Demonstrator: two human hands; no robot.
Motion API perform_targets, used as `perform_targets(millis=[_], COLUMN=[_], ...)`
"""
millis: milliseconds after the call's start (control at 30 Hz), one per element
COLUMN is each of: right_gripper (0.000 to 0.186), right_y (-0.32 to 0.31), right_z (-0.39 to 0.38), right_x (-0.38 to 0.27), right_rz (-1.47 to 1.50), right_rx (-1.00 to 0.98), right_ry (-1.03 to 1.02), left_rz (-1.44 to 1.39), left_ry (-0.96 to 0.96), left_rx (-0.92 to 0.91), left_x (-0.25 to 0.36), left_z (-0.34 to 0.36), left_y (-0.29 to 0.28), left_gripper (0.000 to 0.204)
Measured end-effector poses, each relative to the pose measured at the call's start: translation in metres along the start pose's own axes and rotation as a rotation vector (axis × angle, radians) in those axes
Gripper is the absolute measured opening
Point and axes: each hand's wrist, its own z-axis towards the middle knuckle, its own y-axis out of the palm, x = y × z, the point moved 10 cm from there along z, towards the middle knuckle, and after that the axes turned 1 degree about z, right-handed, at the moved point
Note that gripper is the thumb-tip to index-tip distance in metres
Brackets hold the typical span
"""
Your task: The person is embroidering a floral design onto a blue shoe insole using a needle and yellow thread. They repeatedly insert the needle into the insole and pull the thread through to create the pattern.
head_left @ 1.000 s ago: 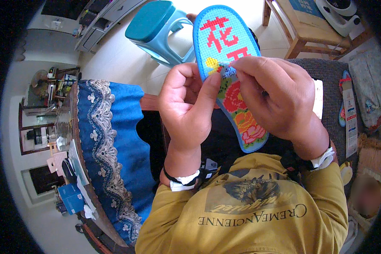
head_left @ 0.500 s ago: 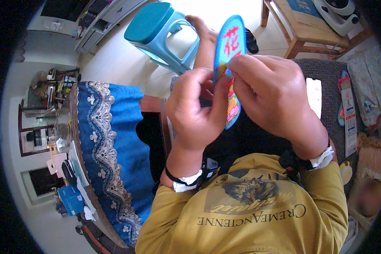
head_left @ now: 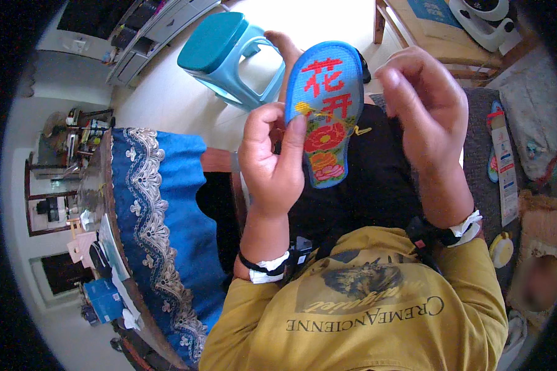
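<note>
In the head view, the left thumb [head_left: 296, 131] lies on the printed face of the insole [head_left: 325, 137], with the curled fingers of the left hand [head_left: 271, 164] behind it, so its left edge is pinched. That one-sided grip could let the insole twist or tip if the right edge were pulled hard; only the left hand supports it.

The right hand [head_left: 430, 102] hangs in the air, apart from the insole, thumb and forefinger bent toward each other. It is too blurred to tell whether they pinch anything fine or are bare. If something thin is there, a loose pinch could drop it onto the dark lap [head_left: 377, 173], where it would be hard to spot.

A yellow thread [head_left: 361, 130] makes a slack kink just past the insole's right edge. That slack seems the likeliest trouble: it could knot or snag under a sudden tug, or catch on a finger. Too sharp a pull might also pucker the weave near the yellow patch [head_left: 302, 108], close above the left thumb.

The insole is held up above the lap, toe end away from the body. Farther out, the grey seat [head_left: 479, 117] lies to the right; a thing dropped there could be lost against its dark cover.
</note>
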Motion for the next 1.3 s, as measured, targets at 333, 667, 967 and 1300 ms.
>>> perform_targets(millis=[333,667,967,1300], right_gripper=[0.017,0.019,0.015,0.009], right_y=[0.084,0.058,-0.055,-0.177], right_z=[-0.049,-0.02,-0.022,-0.01], right_x=[0.083,0.072,0.168,0.141], right_rz=[0.923,1.454,0.856,0.52], right_rx=[-0.419,-0.144,0.188,0.599], right_ry=[0.697,0.584,0.751,0.41], left_rz=[-0.179,-0.481,-1.037,-1.389], left_ry=[-0.051,-0.175,-0.191,-0.284], left_rx=[-0.152,-0.002,-0.062,-0.051], left_x=[-0.021,-0.035,-0.035,-0.041], left_z=[-0.018,-0.029,0.016,0.011], left_y=[0.012,-0.013,-0.105,-0.104], left_gripper=[0.024,0.023,0.026,0.025])
